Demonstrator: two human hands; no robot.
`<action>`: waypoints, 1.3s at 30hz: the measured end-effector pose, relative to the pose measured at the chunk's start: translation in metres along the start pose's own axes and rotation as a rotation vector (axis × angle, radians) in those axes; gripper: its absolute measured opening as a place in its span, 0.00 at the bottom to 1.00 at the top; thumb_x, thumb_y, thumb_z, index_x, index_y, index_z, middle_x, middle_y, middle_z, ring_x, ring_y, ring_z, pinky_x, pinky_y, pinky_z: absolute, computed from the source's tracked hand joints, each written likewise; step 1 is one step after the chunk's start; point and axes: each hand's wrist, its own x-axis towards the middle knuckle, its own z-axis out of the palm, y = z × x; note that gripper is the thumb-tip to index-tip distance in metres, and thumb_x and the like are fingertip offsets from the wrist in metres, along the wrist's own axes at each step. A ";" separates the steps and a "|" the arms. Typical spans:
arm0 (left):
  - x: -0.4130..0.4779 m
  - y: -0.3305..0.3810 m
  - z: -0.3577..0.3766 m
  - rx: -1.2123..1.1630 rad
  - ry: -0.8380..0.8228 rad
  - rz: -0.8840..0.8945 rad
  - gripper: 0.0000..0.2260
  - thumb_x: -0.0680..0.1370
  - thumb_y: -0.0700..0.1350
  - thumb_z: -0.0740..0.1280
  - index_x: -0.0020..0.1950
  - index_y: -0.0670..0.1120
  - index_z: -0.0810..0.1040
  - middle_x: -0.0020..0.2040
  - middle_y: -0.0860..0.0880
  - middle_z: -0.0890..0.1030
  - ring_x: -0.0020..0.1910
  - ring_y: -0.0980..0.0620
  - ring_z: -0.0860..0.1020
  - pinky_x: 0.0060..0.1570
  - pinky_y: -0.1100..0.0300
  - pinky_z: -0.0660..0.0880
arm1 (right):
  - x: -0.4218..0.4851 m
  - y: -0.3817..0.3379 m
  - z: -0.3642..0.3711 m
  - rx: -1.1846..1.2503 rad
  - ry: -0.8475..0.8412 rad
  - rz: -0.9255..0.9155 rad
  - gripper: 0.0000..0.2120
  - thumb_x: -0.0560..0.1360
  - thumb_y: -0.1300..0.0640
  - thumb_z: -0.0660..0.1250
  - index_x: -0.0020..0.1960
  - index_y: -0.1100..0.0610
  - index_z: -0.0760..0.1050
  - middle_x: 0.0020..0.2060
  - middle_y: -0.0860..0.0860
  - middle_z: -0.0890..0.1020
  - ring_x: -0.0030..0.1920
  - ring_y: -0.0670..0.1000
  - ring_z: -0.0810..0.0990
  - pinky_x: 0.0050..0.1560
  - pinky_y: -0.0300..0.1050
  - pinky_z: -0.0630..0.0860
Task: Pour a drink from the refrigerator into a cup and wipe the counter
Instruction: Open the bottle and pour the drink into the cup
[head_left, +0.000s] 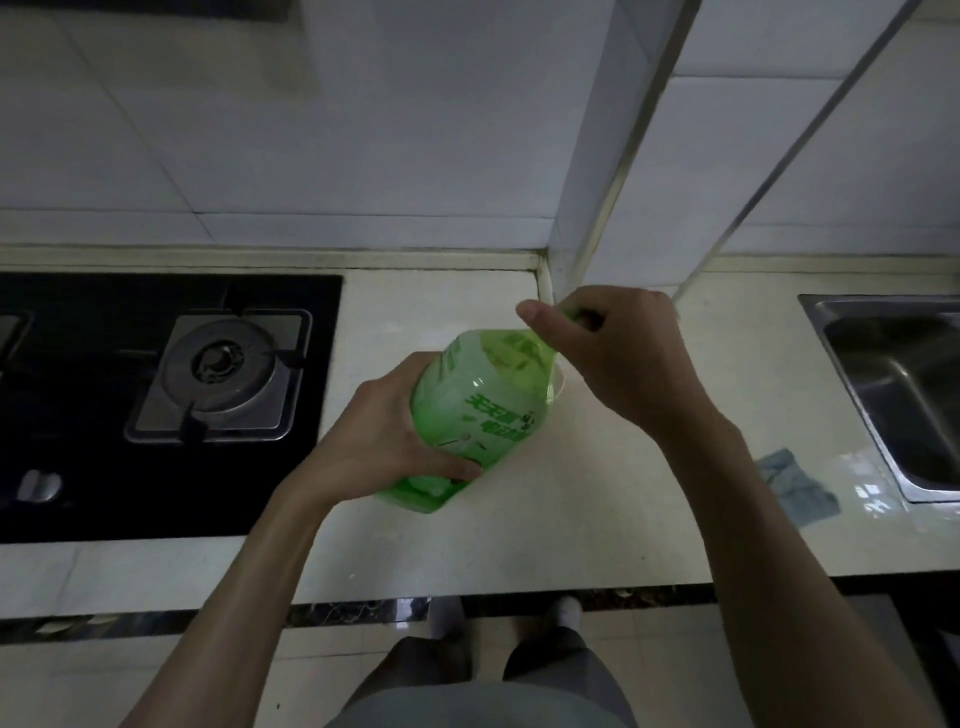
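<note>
Left hand (384, 441) curls round the bottle (483, 410) base, right hand (618, 358) clamps its neck; tip slowly, keeping the mouth over the cup (560, 385) just under the right grip.

The middle of the pale stone surface (597, 499) is taken up by a green plastic bottle (483, 415), held tilted by the left hand (379, 431) and the right hand (618, 358). A white cup (560, 387) is mostly hidden behind it. Bare room is left along the near edge and between the bottle and the black glass hob (104, 395) on the left. On the right, passage is narrowed by a crumpled blue-grey cloth (797, 491) beside the steel sink (904, 395). The far side is blocked by a white tiled pillar (597, 182).
</note>
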 end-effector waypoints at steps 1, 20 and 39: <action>0.001 0.001 0.001 0.013 0.016 0.003 0.39 0.57 0.49 0.85 0.61 0.64 0.68 0.51 0.65 0.78 0.49 0.72 0.76 0.39 0.77 0.72 | -0.001 -0.001 0.000 0.025 0.016 0.051 0.24 0.74 0.40 0.65 0.32 0.60 0.76 0.22 0.49 0.71 0.23 0.46 0.64 0.27 0.32 0.64; 0.006 -0.011 0.010 -0.021 -0.006 -0.027 0.40 0.57 0.48 0.85 0.62 0.63 0.68 0.51 0.63 0.78 0.49 0.75 0.75 0.40 0.77 0.73 | -0.006 0.014 -0.010 0.103 -0.117 0.070 0.27 0.69 0.31 0.59 0.50 0.52 0.79 0.39 0.45 0.80 0.34 0.38 0.75 0.33 0.29 0.70; 0.017 -0.014 0.011 0.033 -0.041 -0.022 0.42 0.56 0.50 0.85 0.64 0.62 0.67 0.53 0.65 0.77 0.51 0.71 0.75 0.44 0.72 0.72 | 0.002 0.036 -0.027 0.126 -0.361 -0.181 0.18 0.74 0.63 0.69 0.62 0.51 0.77 0.56 0.45 0.77 0.53 0.44 0.79 0.51 0.35 0.78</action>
